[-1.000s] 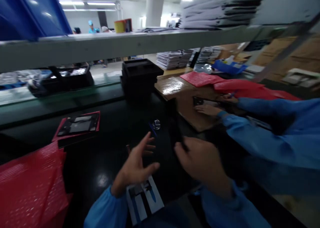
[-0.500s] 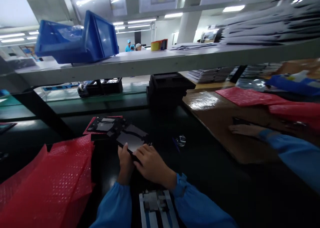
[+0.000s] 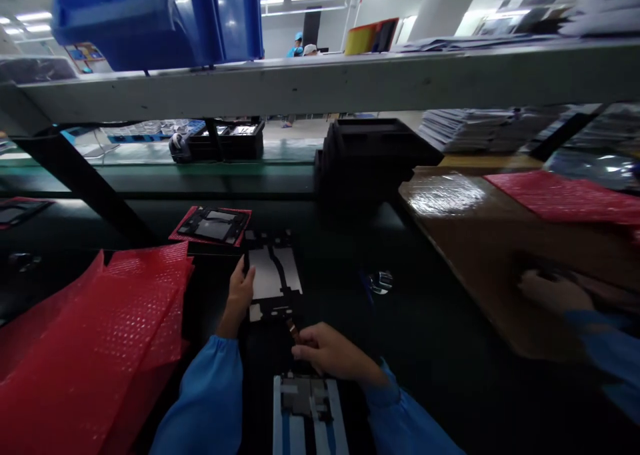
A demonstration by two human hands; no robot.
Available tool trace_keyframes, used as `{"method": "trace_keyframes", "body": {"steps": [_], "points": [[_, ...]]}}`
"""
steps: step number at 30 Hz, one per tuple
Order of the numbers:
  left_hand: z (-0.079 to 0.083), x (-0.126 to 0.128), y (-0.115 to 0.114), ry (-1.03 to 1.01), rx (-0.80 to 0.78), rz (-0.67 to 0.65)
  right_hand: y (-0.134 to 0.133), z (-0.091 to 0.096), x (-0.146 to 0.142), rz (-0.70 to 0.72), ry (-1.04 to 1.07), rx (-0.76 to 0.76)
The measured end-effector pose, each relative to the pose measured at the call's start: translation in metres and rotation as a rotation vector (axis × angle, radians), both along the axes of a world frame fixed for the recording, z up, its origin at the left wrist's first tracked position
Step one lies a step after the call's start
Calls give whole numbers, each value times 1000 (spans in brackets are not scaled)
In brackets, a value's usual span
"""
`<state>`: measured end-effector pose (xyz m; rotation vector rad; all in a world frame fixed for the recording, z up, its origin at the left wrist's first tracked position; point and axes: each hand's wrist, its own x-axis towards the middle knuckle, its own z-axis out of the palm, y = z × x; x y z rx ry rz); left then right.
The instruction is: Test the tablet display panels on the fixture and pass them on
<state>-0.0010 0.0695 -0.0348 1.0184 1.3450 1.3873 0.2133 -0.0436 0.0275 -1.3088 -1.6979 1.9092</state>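
Note:
My left hand (image 3: pixel 239 296) grips the left edge of a flat black sheet with silver panels (image 3: pixel 273 275), which lies on the dark bench (image 3: pixel 425 335). My right hand (image 3: pixel 333 352) pinches a small copper-coloured tab (image 3: pixel 293 330) at the sheet's lower edge. Just behind the sheet sits a red-edged tray (image 3: pixel 213 225) holding a similar black-and-silver piece. Closer to me lies a white-and-blue strip part (image 3: pixel 305 408). A co-worker's hand (image 3: pixel 553 292) rests on a brown cardboard sheet (image 3: pixel 480 268) to my right, its fingers partly blurred.
Red dimpled foam bags (image 3: pixel 90 328) lie to my left, and a small round clear item (image 3: pixel 381 283) sits to my right. A grey shelf (image 3: pixel 320 82) runs overhead, bearing a blue bin (image 3: pixel 160 22). Stacked black trays (image 3: pixel 373 162) stand beyond the bench.
The black sheet has moved from near the red-edged tray toward me and now lies flat. My hands have spread apart along it. The co-worker's sleeve has drawn further right.

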Motion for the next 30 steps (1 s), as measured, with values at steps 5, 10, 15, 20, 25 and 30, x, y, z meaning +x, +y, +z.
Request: {"method": "trace_keyframes", "body": {"steps": [5, 10, 15, 20, 25, 30], "points": [[-11, 28, -12, 24, 5, -104, 0, 6, 8, -127, 19, 154], [-13, 46, -24, 97, -10, -115, 4, 7, 8, -231, 2, 249], [2, 44, -33, 398, 104, 59, 7, -2, 8, -312, -22, 273], [22, 47, -52, 264, -75, -398, 17, -20, 8, -393, -86, 328], [32, 51, -62, 43, -249, -780, 56, -20, -1, -532, -351, 442], [44, 45, -62, -33, -313, -824, 90, -7, -22, -510, -667, 523]]}}
